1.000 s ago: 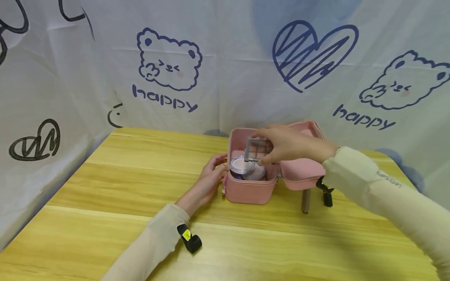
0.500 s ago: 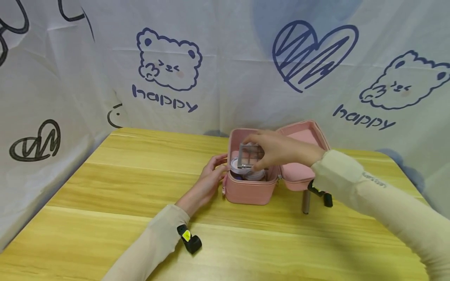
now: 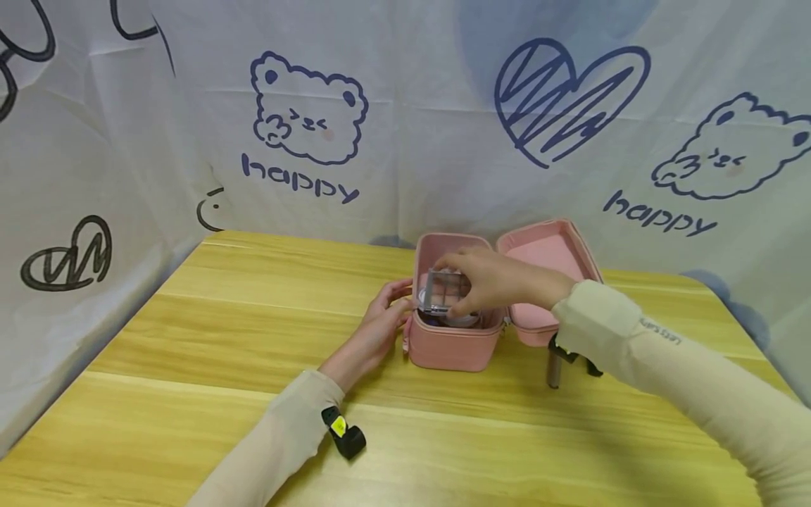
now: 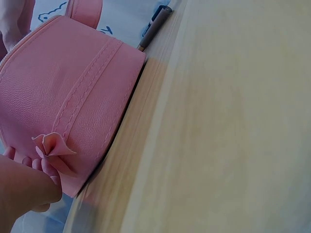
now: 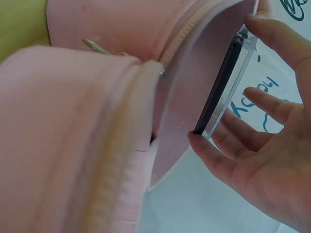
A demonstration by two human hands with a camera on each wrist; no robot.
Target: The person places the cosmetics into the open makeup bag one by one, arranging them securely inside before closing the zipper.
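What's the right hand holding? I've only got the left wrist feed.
Observer: A flat, clear compact with a gridded face, pinched between the thumb and fingers of the right hand.
Operator: Can't see into the pink case from here. Anything inside?
Observer: Yes, the head view shows at least one round container in the pink case, partly hidden behind the compact and hand.

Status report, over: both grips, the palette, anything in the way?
Right grip pinches palette at opening of pink case. Left grip touches case's side. Round container inside, perhaps in the way.
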